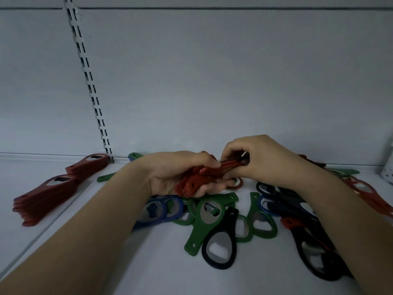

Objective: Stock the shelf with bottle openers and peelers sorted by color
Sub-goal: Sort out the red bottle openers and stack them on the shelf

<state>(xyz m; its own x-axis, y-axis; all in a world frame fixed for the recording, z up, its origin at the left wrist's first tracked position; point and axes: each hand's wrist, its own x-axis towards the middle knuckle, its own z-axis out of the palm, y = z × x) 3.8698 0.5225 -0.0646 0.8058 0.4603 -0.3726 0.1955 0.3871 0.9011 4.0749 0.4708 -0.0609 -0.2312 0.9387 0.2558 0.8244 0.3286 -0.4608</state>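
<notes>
While my left hand (170, 175) grips the bunch of flat red plastic bottle openers (197, 182) near the shelf's (148, 262) back edge, long axis pointing rightward, my right hand's (257, 160) fingers (230, 167) pinch its far end.

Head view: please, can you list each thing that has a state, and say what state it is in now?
Left hand: grips a bunch of red openers.
Right hand: pinches the far end of that bunch.
Held red openers: stacked together, lifted off the shelf.
Two red stacks: sorted, lying on the shelf at left.
Mixed pile: green, blue, black and red openers, unsorted.
Shelf: partly stocked.
</notes>
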